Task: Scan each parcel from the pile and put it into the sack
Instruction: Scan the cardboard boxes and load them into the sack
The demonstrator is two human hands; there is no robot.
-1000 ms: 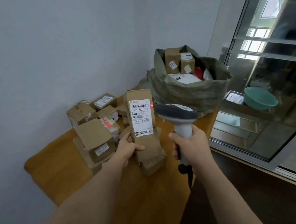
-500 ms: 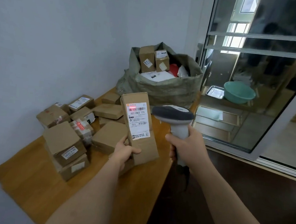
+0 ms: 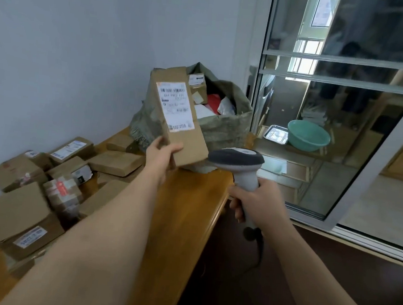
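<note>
The left hand (image 3: 161, 152) grips the parcel (image 3: 178, 115) by its bottom corner, label up, reaching toward the sack (image 3: 225, 127), while the right hand (image 3: 256, 202) grips the scanner (image 3: 238, 159) aside.

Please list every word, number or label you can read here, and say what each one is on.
None reads with certainty.
Held parcel, white label: barcode and rows of print, motion-blurred.
Front box, label with blue characters: blurred.
Rear box, label: too small.
Boxes in the sack: labels too small.
</note>
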